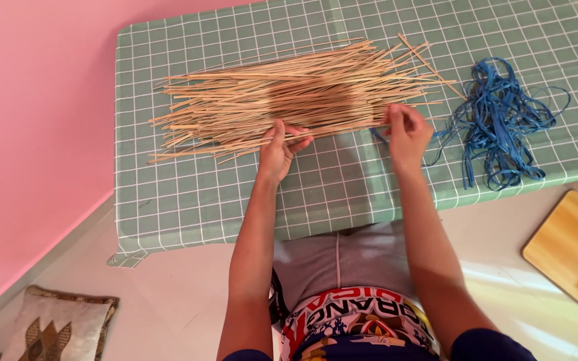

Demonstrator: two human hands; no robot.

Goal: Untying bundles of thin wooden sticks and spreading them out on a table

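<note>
A loose pile of thin pale wooden sticks lies across a low table with a green checked cover. My left hand pinches a few sticks at the pile's near edge, thumb on top. My right hand grips the right ends of the same near sticks, fingers closed around them. A tangle of blue flat strips lies on the cover just right of my right hand, with one strand running under that hand.
A pink wall runs along the left. On the pale floor are a patterned cushion at bottom left and a light wooden board at right. My lap sits against the table's near edge.
</note>
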